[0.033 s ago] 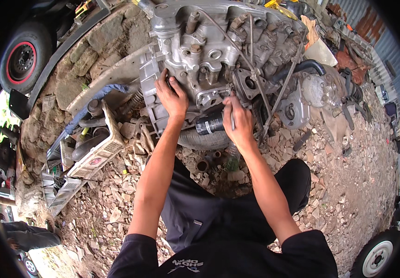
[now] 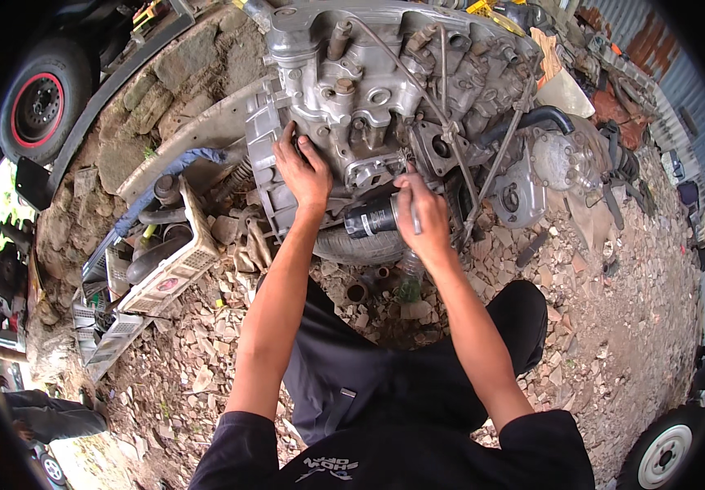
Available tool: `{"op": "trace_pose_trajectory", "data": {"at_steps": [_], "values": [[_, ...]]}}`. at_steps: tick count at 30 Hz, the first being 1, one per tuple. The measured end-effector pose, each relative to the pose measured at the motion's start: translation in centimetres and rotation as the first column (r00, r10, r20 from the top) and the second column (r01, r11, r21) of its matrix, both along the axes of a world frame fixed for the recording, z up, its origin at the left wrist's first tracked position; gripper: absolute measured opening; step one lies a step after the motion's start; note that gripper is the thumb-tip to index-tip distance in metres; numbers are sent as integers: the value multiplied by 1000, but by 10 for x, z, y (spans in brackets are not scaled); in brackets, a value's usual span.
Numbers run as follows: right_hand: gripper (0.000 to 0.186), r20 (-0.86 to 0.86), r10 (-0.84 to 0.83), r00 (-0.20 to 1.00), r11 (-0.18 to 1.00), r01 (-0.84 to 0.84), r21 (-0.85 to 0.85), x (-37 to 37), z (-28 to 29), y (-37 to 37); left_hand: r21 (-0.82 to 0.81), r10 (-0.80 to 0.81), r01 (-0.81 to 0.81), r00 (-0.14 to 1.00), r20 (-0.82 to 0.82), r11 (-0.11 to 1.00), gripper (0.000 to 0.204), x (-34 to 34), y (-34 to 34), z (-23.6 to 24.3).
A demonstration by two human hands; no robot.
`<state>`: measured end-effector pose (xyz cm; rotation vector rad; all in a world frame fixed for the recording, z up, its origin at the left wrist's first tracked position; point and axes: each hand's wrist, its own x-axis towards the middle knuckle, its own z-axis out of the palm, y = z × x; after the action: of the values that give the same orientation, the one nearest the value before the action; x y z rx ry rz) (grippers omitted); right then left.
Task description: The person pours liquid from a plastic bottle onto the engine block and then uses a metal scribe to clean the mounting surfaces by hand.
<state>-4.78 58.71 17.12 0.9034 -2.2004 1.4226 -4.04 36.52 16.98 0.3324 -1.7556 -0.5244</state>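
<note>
A grimy metal engine [image 2: 377,73] lies across the upper middle, with bare bolts, ports and thin pipes on it. My left hand [image 2: 302,167] rests on the ribbed housing at the engine's left, fingers apart and holding nothing I can see. My right hand [image 2: 426,212] is closed round a slim metal tool [image 2: 415,216] at a small fitting just right of a flanged opening [image 2: 365,171]; the tool's tip is hard to make out. A black cylindrical filter [image 2: 365,220] sits just below the fittings, beside my right hand and partly behind it.
A plastic crate [image 2: 165,282] of parts and a stone wall [image 2: 156,65] are at left. A red-rimmed wheel [image 2: 46,106] stands upper left, another person's leg [image 2: 58,415] lower left, a white-rimmed wheel [image 2: 663,453] lower right, corrugated sheeting [image 2: 683,114] at right. Rubble [image 2: 573,327] covers the ground.
</note>
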Motion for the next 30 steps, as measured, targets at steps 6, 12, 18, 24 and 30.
{"op": "trace_pose_trajectory", "data": {"at_steps": [6,12,18,24,30], "values": [[15,100,-27,995,1000,26,9,13,-3,-3,11,-12,12,1000,-4,1000,35,-3,-1,-2],[16,64,-71,995,994,65,84,10,7,-12,-2,-24,24,1000,2,1000,35,1,-4,-2],[38,-91,93,992,982,-76,172,2,13,5,-10,-4,4,1000,-3,1000,34,0,-3,-3],[32,-104,148,983,977,-129,169,23,12,-22,5,-15,15,1000,6,1000,35,0,-1,-2],[8,-103,84,991,994,-77,75,2,23,-10,-2,-10,9,1000,-11,1000,34,-1,0,-4]]}}
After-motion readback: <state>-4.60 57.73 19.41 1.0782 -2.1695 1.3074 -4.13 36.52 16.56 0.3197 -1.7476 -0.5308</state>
